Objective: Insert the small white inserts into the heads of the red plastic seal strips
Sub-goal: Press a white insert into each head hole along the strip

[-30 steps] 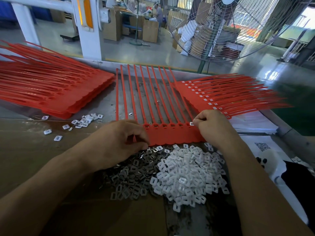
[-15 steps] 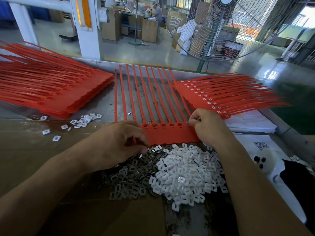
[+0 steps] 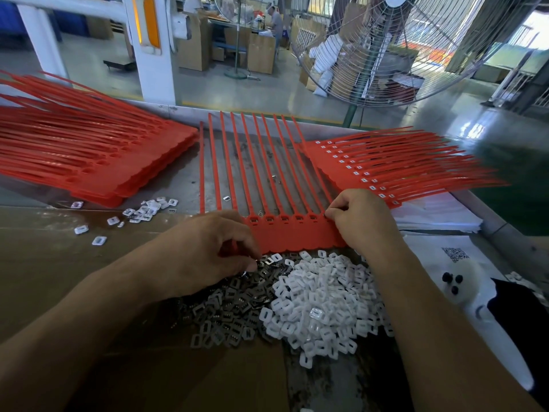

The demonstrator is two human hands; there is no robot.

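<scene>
A sheet of joined red seal strips point(image 3: 285, 230) lies flat in the middle of the table point(image 3: 53, 263), its heads in a row nearest the person and its thin tails fanning away toward 12 o'clock. The right hand point(image 3: 361, 221) rests on the sheet's right end, at 3 o'clock from the row of heads, with thumb and forefinger pinched together on the last head; what they pinch is too small to make out. The left hand point(image 3: 208, 251) covers the sheet's left end at 9 o'clock, fingers curled down with the tips pressed among a pile of dark metal clips point(image 3: 228, 304); whether they hold one I cannot tell. Just beside those clips, at 6 o'clock from the sheet and touching its near edge, sits a heap of small white inserts point(image 3: 323, 301). A stack of red sheets point(image 3: 98, 162) lies at 10 o'clock, with a few loose white pieces point(image 3: 142, 209) near its corner. Another stack point(image 3: 386, 171), its heads showing white inserts, lies at 2 o'clock, resting on white paper point(image 3: 436, 212). A large wire-caged fan point(image 3: 401, 52) stands beyond the table.
</scene>
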